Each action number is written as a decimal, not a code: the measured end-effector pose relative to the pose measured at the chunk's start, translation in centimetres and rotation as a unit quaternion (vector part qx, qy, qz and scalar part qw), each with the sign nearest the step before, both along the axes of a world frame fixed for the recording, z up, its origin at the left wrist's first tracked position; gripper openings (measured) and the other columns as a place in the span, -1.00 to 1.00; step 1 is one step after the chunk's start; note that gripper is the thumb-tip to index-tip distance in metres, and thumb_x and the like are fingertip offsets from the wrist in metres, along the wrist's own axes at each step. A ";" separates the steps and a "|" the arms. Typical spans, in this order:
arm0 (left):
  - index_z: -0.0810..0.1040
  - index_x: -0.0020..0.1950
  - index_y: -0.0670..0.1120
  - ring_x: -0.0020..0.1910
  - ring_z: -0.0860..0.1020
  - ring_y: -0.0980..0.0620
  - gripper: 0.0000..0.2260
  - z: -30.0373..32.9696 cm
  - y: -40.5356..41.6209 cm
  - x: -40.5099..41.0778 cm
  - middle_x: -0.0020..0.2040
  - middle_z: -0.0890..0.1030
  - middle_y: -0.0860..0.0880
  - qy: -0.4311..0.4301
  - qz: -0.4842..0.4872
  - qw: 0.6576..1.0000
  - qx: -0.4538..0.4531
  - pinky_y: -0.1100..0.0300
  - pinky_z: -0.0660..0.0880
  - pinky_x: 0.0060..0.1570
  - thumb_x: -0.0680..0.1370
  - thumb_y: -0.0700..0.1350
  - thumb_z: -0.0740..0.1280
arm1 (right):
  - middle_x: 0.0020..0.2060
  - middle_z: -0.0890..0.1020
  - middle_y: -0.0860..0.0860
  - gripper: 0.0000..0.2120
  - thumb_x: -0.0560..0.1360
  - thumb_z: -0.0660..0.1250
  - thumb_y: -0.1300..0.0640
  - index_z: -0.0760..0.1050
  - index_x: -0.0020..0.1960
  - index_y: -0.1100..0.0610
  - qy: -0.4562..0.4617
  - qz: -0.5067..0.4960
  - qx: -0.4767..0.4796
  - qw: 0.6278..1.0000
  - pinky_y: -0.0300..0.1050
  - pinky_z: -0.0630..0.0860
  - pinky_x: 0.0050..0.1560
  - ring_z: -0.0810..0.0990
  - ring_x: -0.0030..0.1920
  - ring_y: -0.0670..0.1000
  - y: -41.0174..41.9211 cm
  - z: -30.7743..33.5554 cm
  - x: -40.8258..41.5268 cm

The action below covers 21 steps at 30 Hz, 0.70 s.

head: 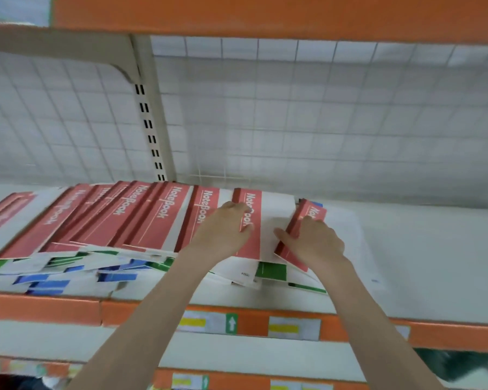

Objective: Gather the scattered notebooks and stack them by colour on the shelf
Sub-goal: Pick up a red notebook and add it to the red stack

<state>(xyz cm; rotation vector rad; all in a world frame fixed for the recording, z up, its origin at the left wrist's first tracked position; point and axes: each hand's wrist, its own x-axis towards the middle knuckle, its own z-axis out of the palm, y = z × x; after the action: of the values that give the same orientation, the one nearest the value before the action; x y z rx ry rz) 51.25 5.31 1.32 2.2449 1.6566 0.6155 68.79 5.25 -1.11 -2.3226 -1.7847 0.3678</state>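
The person's left hand [223,226] lay flat, fingers straight, pressing on a red-and-white card-covered notebook [250,220] printed "NoteBook". Just to the right of that hand, the right hand [312,240] had thumb and curled fingers pinched round the edge of a second red-and-white notebook [302,232], tilted up off the white sheets beneath it. To the left of the left hand, a fanned row of overlapping red-and-white notebooks [119,218] ran along the white metal shelf with its orange front rail [434,249]. Beneath that row, nearer the person than either hand, a loose layer of blue-and-white notebooks [47,284] and green-and-white notebooks [271,271] poked out at the shelf edge. Behind the hands stood a white wire-grid back panel [321,122].

The step in hand appeared to be gathering the reds: one steadied, the next being drawn in. The next move would likely call for sliding the tilted notebook onto its neighbour and squaring the edges. The blue and green copies remained unsorted, so the task looked early. The picture was blurred, so finer contact could not be judged.
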 end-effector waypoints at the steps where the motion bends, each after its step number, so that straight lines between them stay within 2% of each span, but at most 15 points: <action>1: 0.43 0.35 -0.04 0.07 0.53 0.00 -0.68 -0.1 0.3 0.0 0.28 0.48 -0.06 0.003 0.005 1.000 -0.001 0.16 0.47 0.06 0.60 -0.04 0.22 | 0.11 0.54 0.10 -0.39 0.47 0.18 -0.34 0.38 0.26 0.13 0.001 -0.007 0.001 1.000 -0.01 0.49 0.04 0.53 0.10 0.15 0.1 0.0 -0.3; 4: 0.46 0.32 -0.04 0.13 0.53 -0.02 -0.69 -0.6 1.2 0.0 0.23 0.50 -0.05 0.017 0.019 1.000 0.001 0.12 0.47 0.10 0.60 -0.01 0.22 | -0.02 0.52 0.03 -0.55 0.46 0.25 -0.21 0.38 0.17 0.10 0.016 -0.012 0.001 1.000 -0.12 0.44 -0.12 0.52 -0.05 0.07 0.2 0.5 -0.7; 6: 0.48 0.29 -0.04 0.11 0.53 -0.01 -0.71 -1.0 1.7 -0.1 0.20 0.52 -0.05 0.017 0.021 1.000 0.005 0.12 0.47 0.10 0.60 -0.01 0.22 | -0.23 0.46 -0.05 -0.73 0.45 0.26 -0.11 0.36 -0.01 0.07 0.021 -0.012 0.009 1.000 -0.22 0.29 -0.33 0.43 -0.28 -0.04 0.2 0.9 -0.5; 8: 0.52 0.26 -0.05 0.12 0.53 0.00 -0.73 -1.3 2.1 -0.1 0.18 0.55 -0.05 0.020 0.015 1.000 0.019 0.16 0.43 0.10 0.60 -0.02 0.23 | -0.33 0.42 -0.05 -0.84 0.47 0.22 -0.02 0.34 -0.14 0.07 0.018 -0.012 0.037 0.999 -0.23 0.22 -0.40 0.37 -0.37 -0.07 0.2 1.4 -0.4; 10: 0.57 0.19 -0.08 0.09 0.54 -0.01 -0.76 -1.5 2.3 0.1 0.11 0.59 -0.05 0.013 -0.002 0.999 0.034 0.21 0.42 0.08 0.60 -0.05 0.22 | -0.36 0.41 -0.04 -0.85 0.49 0.17 0.07 0.30 -0.23 0.07 0.032 0.005 0.068 0.997 -0.21 0.24 -0.40 0.36 -0.38 -0.07 0.4 1.9 -0.5; 12: 0.60 0.00 -0.14 -0.10 0.55 0.00 -0.77 -1.6 2.5 0.6 -0.10 0.61 -0.03 -0.047 -0.023 0.998 0.025 0.33 0.42 -0.10 0.62 -0.07 0.19 | -0.38 0.40 -0.04 -0.79 0.50 0.16 0.13 0.24 -0.30 0.06 0.063 0.038 0.090 0.993 -0.21 0.26 -0.41 0.37 -0.39 -0.06 0.4 2.2 -1.5; 14: 0.57 -0.12 -0.10 -0.23 0.51 0.06 -0.72 -1.1 2.6 1.1 -0.24 0.56 0.02 -0.137 -0.016 0.990 -0.029 0.30 0.37 -0.25 0.64 -0.02 0.14 | -0.38 0.41 -0.06 -0.81 0.50 0.17 0.12 0.25 -0.27 0.08 0.091 0.083 0.118 0.985 -0.19 0.29 -0.41 0.41 -0.36 -0.03 0.3 2.4 -3.3; 15: 0.57 -0.10 -0.06 -0.21 0.53 0.10 -0.70 -0.9 2.8 1.2 -0.20 0.58 0.04 -0.197 -0.007 0.977 -0.077 0.30 0.40 -0.21 0.64 0.03 0.12 | -0.35 0.45 -0.06 -0.87 0.50 0.18 0.11 0.30 -0.21 0.08 0.117 0.104 0.129 0.979 -0.16 0.35 -0.38 0.46 -0.32 0.01 0.1 2.5 -4.3; 16: 0.58 -0.06 -0.03 -0.14 0.57 0.11 -0.69 -0.7 3.1 1.0 -0.13 0.62 0.03 -0.275 0.001 0.951 -0.144 0.29 0.46 -0.11 0.63 0.09 0.12 | -0.29 0.52 -0.03 -0.94 0.49 0.18 0.12 0.37 -0.14 0.09 0.150 0.124 0.138 0.971 -0.10 0.45 -0.31 0.52 -0.26 0.05 0.0 2.6 -5.3; 18: 0.59 0.07 -0.02 -0.01 0.63 0.03 -0.69 -0.3 3.2 0.4 0.00 0.67 -0.05 -0.390 0.023 0.882 -0.263 0.09 0.53 0.09 0.59 0.15 0.18 | -0.12 0.62 0.06 -0.83 0.49 0.19 0.14 0.48 0.02 0.15 0.215 0.150 0.141 0.955 0.00 0.56 -0.10 0.59 -0.12 0.09 -0.2 2.9 -6.8; 19: 0.57 0.14 -0.04 0.04 0.63 -0.02 -0.68 -0.1 3.3 -0.1 0.04 0.66 -0.08 -0.398 0.036 0.872 -0.284 0.01 0.52 0.13 0.58 0.14 0.21 | -0.07 0.63 0.08 -0.80 0.50 0.20 0.14 0.49 0.07 0.17 0.242 0.156 0.133 0.948 -0.01 0.56 -0.04 0.60 -0.08 0.07 -0.1 2.9 -7.1; 21: 0.53 0.20 -0.10 0.06 0.60 -0.09 -0.74 -0.1 3.7 -1.3 0.06 0.64 -0.13 -0.358 0.068 0.895 -0.259 -0.05 0.51 0.14 0.58 -0.01 0.27 | -0.03 0.64 0.06 -0.77 0.53 0.21 0.14 0.52 0.14 0.16 0.302 0.167 0.121 0.931 -0.14 0.54 -0.01 0.60 -0.04 0.02 0.0 2.9 -7.0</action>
<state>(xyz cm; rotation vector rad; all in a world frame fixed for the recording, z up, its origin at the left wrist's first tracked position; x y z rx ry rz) 49.99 8.99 1.25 1.3040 1.3694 0.7911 61.76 5.20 1.81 -1.5065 -1.7602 0.7668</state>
